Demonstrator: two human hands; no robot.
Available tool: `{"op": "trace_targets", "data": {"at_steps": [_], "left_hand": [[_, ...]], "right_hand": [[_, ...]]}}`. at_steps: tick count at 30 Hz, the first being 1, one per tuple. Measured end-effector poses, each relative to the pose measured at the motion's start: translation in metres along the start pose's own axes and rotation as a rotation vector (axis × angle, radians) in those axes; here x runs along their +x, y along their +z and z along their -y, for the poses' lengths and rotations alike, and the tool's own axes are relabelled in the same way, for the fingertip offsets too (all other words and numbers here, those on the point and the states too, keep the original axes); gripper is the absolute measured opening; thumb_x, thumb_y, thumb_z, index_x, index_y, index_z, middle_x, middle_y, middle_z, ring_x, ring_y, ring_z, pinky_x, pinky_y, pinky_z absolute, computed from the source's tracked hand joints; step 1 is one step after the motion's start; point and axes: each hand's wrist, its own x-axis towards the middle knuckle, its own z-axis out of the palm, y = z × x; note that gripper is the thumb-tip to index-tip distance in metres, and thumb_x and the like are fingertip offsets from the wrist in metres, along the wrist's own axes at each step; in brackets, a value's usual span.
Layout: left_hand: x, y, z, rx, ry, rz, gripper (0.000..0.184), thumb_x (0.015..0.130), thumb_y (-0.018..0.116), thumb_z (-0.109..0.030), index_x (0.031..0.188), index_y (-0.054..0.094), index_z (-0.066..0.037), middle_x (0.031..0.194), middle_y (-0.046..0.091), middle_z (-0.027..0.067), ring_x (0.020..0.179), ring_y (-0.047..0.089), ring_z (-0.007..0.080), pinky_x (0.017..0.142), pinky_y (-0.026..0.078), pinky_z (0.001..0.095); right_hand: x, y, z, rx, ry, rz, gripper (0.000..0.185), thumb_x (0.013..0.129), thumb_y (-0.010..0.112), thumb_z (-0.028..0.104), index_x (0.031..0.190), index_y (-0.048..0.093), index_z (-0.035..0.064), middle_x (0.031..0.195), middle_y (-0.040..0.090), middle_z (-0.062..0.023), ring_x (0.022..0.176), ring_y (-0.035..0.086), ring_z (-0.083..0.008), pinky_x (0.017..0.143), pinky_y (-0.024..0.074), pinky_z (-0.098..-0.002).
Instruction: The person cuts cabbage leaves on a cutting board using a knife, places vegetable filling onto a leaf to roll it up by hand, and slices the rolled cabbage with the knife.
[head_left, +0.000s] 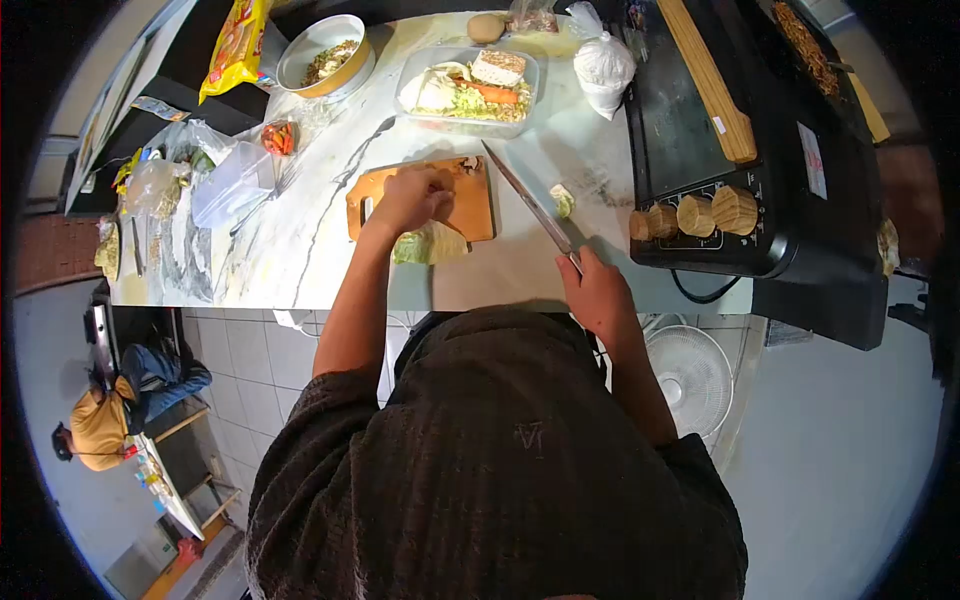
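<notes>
My right hand point(598, 292) grips the handle of a long kitchen knife point(527, 195), its blade slanting up and left beside the cutting board. Over the wooden cutting board point(478, 215) is my left hand point(416, 198), its fingers curled together; what they hold, if anything, is hidden. A pale green piece of cabbage point(428, 246) lies at the board's near edge, just below my left hand. Small dark scraps point(471, 164) sit at the board's far right corner. Another small cabbage piece point(562, 200) rests on the counter right of the blade.
Beyond the board stands a clear container point(408, 112) of cabbage, carrot and a white block. A bowl point(358, 75) of chopped food is at back left, near a plastic tub point(235, 190). A black griddle point(680, 130) with wooden knobs occupies the right. A person point(100, 428) sits far left.
</notes>
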Motion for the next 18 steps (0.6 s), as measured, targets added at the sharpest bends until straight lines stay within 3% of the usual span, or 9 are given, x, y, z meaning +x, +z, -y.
{"op": "trace_targets", "data": {"at_steps": [1,3,5,7,8,12,14,17,18], "left_hand": [[0.007,-0.003,-0.002,0.005,0.009,0.003,0.014,0.088,0.069,-0.019,0.092,0.070,-0.006,0.085,0.070,0.0122,0.078,0.067,0.0304,0.070,0.051,0.0386],[0.026,-0.011,-0.001,-0.293,0.010,-0.150,0.017,0.093,0.064,-0.020,0.096,0.066,-0.004,0.083,0.068,0.0145,0.075,0.064,0.0315,0.070,0.049,0.0392],[0.045,-0.034,-0.026,-0.247,0.015,-0.240,0.019,0.095,0.063,-0.020,0.099,0.065,-0.002,0.080,0.067,0.0152,0.071,0.062,0.0311,0.069,0.048,0.0389],[0.063,-0.058,-0.043,-0.145,-0.070,-0.234,0.023,0.096,0.063,-0.020,0.109,0.064,0.000,0.088,0.070,0.0162,0.074,0.063,0.0230,0.072,0.050,0.0357],[0.077,-0.050,-0.028,-0.215,0.020,-0.287,0.024,0.094,0.066,-0.020,0.111,0.066,-0.002,0.089,0.071,0.0137,0.076,0.064,0.0212,0.072,0.051,0.0337],[0.086,-0.054,-0.024,-0.134,0.112,-0.363,0.022,0.091,0.070,-0.020,0.104,0.070,-0.003,0.086,0.071,0.0111,0.073,0.064,0.0193,0.070,0.051,0.0319],[0.074,-0.062,-0.029,-0.122,0.002,-0.313,0.015,0.085,0.072,-0.017,0.093,0.071,-0.004,0.083,0.073,0.0111,0.075,0.070,0.0254,0.069,0.053,0.0341],[0.055,-0.060,-0.006,-0.198,-0.040,-0.308,0.016,0.083,0.074,-0.018,0.090,0.072,-0.004,0.077,0.072,0.0095,0.070,0.068,0.0218,0.067,0.053,0.0336],[0.045,-0.064,-0.006,-0.215,-0.156,-0.250,0.020,0.081,0.077,-0.020,0.093,0.071,-0.004,0.079,0.072,0.0093,0.072,0.067,0.0210,0.071,0.052,0.0341]], "right_hand": [[0.001,-0.002,-0.001,0.019,0.003,0.001,0.039,0.098,0.055,0.040,0.093,0.056,0.0014,0.080,0.064,-0.0273,0.083,0.061,-0.0501,0.070,0.0471,-0.0553],[0.001,-0.003,-0.003,0.035,0.011,-0.002,0.039,0.098,0.055,0.040,0.093,0.056,0.0012,0.080,0.064,-0.0275,0.083,0.061,-0.0501,0.070,0.0473,-0.0552],[0.002,-0.002,-0.005,0.052,0.002,0.009,0.039,0.098,0.054,0.040,0.094,0.057,0.0011,0.082,0.065,-0.0279,0.085,0.061,-0.0500,0.072,0.0476,-0.0548],[0.005,-0.001,-0.005,0.029,0.002,0.005,0.039,0.098,0.054,0.040,0.095,0.057,0.0010,0.082,0.065,-0.0279,0.085,0.061,-0.0500,0.072,0.0478,-0.0543],[0.006,-0.001,-0.005,0.007,0.004,0.007,0.039,0.098,0.054,0.040,0.095,0.057,0.0009,0.082,0.065,-0.0278,0.086,0.061,-0.0501,0.073,0.0480,-0.0538],[0.010,-0.004,-0.008,0.000,-0.001,0.007,0.039,0.098,0.054,0.040,0.095,0.057,0.0009,0.082,0.065,-0.0272,0.086,0.061,-0.0501,0.073,0.0479,-0.0534],[0.010,-0.007,-0.007,0.024,0.008,0.024,0.041,0.099,0.052,0.043,0.099,0.057,0.0029,0.089,0.066,-0.0272,0.088,0.063,-0.0501,0.075,0.0481,-0.0579],[0.010,-0.006,-0.006,0.037,0.022,0.029,0.040,0.099,0.052,0.043,0.099,0.057,0.0033,0.087,0.066,-0.0268,0.087,0.063,-0.0499,0.075,0.0482,-0.0578],[0.010,-0.006,-0.005,0.033,0.022,0.036,0.040,0.099,0.052,0.043,0.099,0.057,0.0033,0.087,0.066,-0.0268,0.087,0.063,-0.0499,0.075,0.0482,-0.0578]]}}
